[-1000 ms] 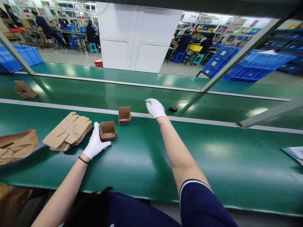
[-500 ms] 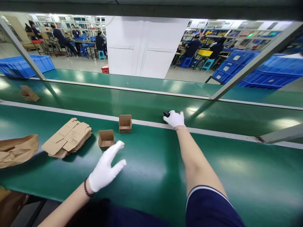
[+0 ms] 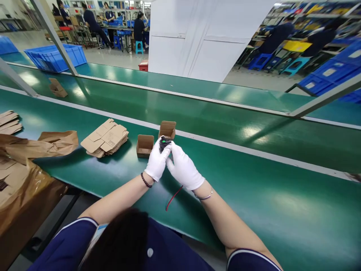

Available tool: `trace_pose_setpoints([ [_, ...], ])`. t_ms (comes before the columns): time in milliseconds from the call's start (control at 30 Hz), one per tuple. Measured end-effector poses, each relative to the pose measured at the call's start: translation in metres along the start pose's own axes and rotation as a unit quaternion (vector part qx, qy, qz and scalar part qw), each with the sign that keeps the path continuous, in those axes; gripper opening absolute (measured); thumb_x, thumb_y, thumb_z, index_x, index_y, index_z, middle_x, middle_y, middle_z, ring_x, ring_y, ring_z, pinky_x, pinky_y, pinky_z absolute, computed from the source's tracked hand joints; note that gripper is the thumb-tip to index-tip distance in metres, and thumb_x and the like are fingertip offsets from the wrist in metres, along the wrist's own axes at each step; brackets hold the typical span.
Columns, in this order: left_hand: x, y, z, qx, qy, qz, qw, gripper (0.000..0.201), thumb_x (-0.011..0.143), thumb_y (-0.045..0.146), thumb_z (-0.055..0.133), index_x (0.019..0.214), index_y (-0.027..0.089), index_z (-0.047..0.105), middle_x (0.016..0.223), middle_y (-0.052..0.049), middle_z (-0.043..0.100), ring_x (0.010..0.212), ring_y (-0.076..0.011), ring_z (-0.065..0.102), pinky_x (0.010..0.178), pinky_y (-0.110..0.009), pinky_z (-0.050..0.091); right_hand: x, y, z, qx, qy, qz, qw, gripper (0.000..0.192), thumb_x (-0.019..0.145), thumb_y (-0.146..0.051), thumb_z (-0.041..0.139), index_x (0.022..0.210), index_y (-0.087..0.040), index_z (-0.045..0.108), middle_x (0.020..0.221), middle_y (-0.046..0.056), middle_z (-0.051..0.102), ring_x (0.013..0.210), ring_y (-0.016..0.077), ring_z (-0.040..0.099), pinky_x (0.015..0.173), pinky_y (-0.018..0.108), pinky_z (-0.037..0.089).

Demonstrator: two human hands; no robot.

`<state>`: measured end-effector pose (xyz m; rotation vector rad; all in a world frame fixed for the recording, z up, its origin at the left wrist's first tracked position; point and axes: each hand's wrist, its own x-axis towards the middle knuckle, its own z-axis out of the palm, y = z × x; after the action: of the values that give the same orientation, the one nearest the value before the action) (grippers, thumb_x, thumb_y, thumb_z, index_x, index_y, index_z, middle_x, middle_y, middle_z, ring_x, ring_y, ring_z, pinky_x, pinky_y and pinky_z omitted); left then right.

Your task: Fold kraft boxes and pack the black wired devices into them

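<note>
Both gloved hands meet above the counter (image 3: pixel 254 210): left hand (image 3: pixel 156 162) and right hand (image 3: pixel 184 170) pinch a small black part (image 3: pixel 164 143) between fingertips. A red wire (image 3: pixel 172 197) trails below the palms. The part looks light, rigid, probably slick; best gripped by the body, not the thin lead. Just beyond stand two open cartons (image 3: pixel 144 145), with flat blanks (image 3: pixel 105 138) further left.

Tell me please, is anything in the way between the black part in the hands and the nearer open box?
Nothing visible. The black part, held by both hands, is just right of the open box, with only bare belt between them.
</note>
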<state>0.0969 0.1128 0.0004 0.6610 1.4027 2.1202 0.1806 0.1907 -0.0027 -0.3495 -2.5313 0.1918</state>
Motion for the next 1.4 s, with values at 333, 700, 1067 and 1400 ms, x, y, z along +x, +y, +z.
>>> trace_pose_setpoints([
  [333, 0.0, 0.022, -0.048, -0.139, -0.087, -0.05, 0.985, 0.048, 0.075, 0.044, 0.082, 0.102, 0.016, 0.055, 0.092, -0.003, 0.064, 0.08, -0.0146, 0.065, 0.084, -0.035, 0.052, 0.014, 0.015, -0.073, -0.084, 0.059, -0.136, 0.985, 0.018, 0.097, -0.035, 0.059, 0.097, -0.028, 0.075, 0.088, 0.0, 0.076, 0.072, 0.0133, 0.067, 0.059, 0.024, 0.044],
  [700, -0.019, 0.03, -0.058, -0.078, -0.283, -0.085, 0.952, 0.104, 0.086, 0.049, 0.072, 0.16, 0.028, 0.002, 0.098, -0.007, 0.07, 0.078, -0.0183, 0.068, 0.077, -0.036, 0.051, 0.051, 0.006, -0.035, 0.163, -0.053, -0.014, 0.985, 0.019, 0.092, -0.025, 0.056, 0.093, -0.023, 0.076, 0.089, 0.003, 0.074, 0.082, 0.0169, 0.068, 0.077, 0.028, 0.053],
  [1067, 0.001, 0.039, -0.071, 0.283, -0.05, 0.009, 0.958, 0.033, 0.077, 0.028, 0.075, 0.108, 0.022, 0.066, 0.108, -0.008, 0.07, 0.103, -0.0269, 0.064, 0.099, -0.042, 0.05, 0.003, 0.001, -0.055, -0.082, -0.135, -0.105, 0.982, 0.026, 0.1, -0.029, 0.048, 0.101, -0.022, 0.073, 0.089, 0.006, 0.071, 0.071, 0.0159, 0.061, 0.061, 0.027, 0.038],
  [1400, -0.02, 0.041, -0.055, 0.352, -0.189, 0.036, 0.916, 0.046, 0.071, 0.02, 0.079, 0.115, 0.023, 0.067, 0.101, -0.005, 0.07, 0.097, -0.0261, 0.066, 0.096, -0.039, 0.05, 0.043, 0.002, -0.039, 0.255, -0.122, 0.032, 0.959, 0.023, 0.089, -0.037, 0.061, 0.083, -0.019, 0.073, 0.085, 0.005, 0.073, 0.078, 0.0168, 0.064, 0.071, 0.028, 0.048],
])
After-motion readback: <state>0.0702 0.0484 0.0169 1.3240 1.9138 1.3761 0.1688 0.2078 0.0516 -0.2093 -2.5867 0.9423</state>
